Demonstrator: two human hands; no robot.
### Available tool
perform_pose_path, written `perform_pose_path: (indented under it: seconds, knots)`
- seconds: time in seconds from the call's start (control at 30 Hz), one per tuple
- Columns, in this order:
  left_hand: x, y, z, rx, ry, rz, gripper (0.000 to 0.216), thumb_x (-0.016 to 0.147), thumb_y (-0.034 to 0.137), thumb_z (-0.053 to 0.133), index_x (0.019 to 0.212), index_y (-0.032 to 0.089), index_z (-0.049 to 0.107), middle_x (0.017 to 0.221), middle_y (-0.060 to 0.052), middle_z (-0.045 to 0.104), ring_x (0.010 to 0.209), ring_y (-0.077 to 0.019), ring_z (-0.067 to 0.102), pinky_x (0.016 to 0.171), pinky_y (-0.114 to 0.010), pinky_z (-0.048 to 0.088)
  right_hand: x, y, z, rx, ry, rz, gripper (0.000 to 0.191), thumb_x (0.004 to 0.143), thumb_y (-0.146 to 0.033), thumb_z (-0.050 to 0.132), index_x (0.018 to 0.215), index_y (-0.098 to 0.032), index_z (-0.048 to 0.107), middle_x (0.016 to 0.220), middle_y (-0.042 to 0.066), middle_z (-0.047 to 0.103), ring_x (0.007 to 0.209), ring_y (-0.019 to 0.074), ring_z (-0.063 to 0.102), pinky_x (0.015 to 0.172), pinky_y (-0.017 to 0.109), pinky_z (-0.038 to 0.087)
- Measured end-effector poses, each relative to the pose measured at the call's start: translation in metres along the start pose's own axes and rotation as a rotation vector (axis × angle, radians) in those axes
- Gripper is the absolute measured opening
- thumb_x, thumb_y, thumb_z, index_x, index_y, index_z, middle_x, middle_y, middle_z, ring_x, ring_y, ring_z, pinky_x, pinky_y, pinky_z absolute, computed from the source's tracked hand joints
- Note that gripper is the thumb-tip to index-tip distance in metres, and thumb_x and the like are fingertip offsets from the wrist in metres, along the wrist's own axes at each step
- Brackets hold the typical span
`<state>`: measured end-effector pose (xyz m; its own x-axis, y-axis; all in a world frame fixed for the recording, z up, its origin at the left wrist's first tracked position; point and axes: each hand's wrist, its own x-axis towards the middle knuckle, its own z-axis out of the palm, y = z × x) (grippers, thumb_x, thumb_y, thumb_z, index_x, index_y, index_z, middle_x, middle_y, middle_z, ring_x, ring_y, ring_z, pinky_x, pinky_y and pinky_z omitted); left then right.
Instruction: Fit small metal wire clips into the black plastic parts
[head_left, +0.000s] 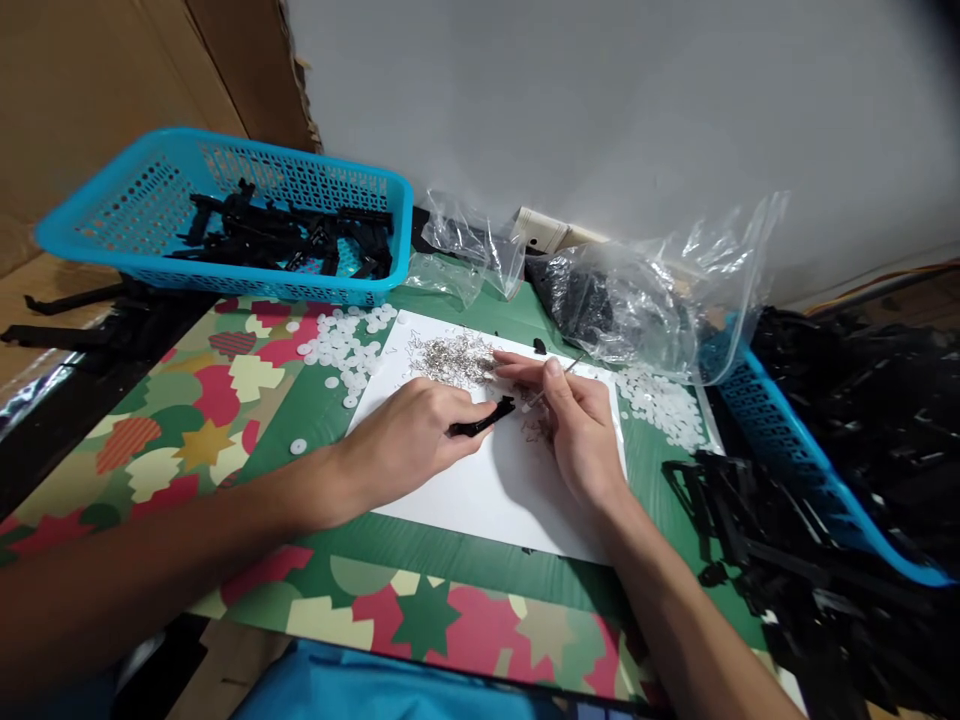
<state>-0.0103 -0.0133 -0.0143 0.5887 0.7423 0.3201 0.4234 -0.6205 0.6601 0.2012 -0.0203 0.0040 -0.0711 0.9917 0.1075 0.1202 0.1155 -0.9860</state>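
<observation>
My left hand (pixel 424 430) is closed on a small, narrow black plastic part (pixel 484 418), pinched between thumb and fingers above the white sheet (pixel 465 490). My right hand (pixel 574 415) grips a slim, light-coloured tool (pixel 534 402) between thumb and fingers; its exact kind is unclear. One end of that tool points toward the black part, with a small gap between them. Just beyond both hands, a pile of tiny metal pieces (pixel 454 360) is spread over the sheet. More of these bits lie beneath my right hand, partly hidden by it.
A blue basket (pixel 270 275) with black parts stands back left. Small white discs (pixel 352 345) lie left of the sheet, and more white discs (pixel 664 405) lie right. Clear plastic bags (pixel 652 300) sit behind. Black parts surround another blue basket (pixel 810 460) at right.
</observation>
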Motion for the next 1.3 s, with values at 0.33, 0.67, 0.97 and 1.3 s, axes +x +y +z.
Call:
perform_pose_path:
  seconds: [0.33,0.67,0.97,1.3]
  knots:
    - [0.002,0.003,0.000,-0.023,0.010,0.017,0.022,0.099,0.017,0.068,0.114,0.019,0.083,0.079,-0.002,0.076,0.065,-0.0155,0.067,0.064,-0.029,0.048,0.000,0.004,0.009,-0.085,0.064,-0.026,0.048,0.110,-0.054,0.049,0.098,-0.025,0.085,0.128,0.009,0.079,0.127,0.0302,0.070,0.118,0.054,0.044]
    - [0.001,0.002,-0.001,-0.011,-0.005,0.003,0.025,0.097,0.015,0.068,0.119,0.017,0.082,0.075,-0.001,0.070,0.066,-0.0158,0.063,0.065,-0.029,0.046,-0.002,0.004,0.010,-0.137,0.062,-0.009,0.049,0.110,-0.056,0.048,0.103,-0.027,0.087,0.130,0.009,0.079,0.125,0.0309,0.071,0.116,0.055,0.046]
    - [0.002,0.004,-0.002,-0.029,0.003,0.028,0.022,0.102,0.018,0.065,0.116,0.017,0.082,0.076,-0.002,0.071,0.067,-0.0154,0.062,0.064,-0.029,0.045,-0.004,0.004,0.003,-0.145,0.054,0.018,0.046,0.109,-0.058,0.049,0.120,-0.028,0.083,0.136,0.007,0.077,0.132,0.0287,0.068,0.120,0.052,0.043]
    - [0.003,0.013,-0.002,-0.091,0.137,-0.014,0.022,0.102,0.024,0.067,0.115,0.019,0.084,0.076,-0.002,0.073,0.063,-0.0135,0.060,0.062,-0.028,0.048,-0.001,-0.001,-0.021,-0.009,0.141,0.012,0.050,0.108,-0.059,0.050,0.114,-0.023,0.084,0.126,0.012,0.080,0.119,0.0294,0.073,0.111,0.052,0.052]
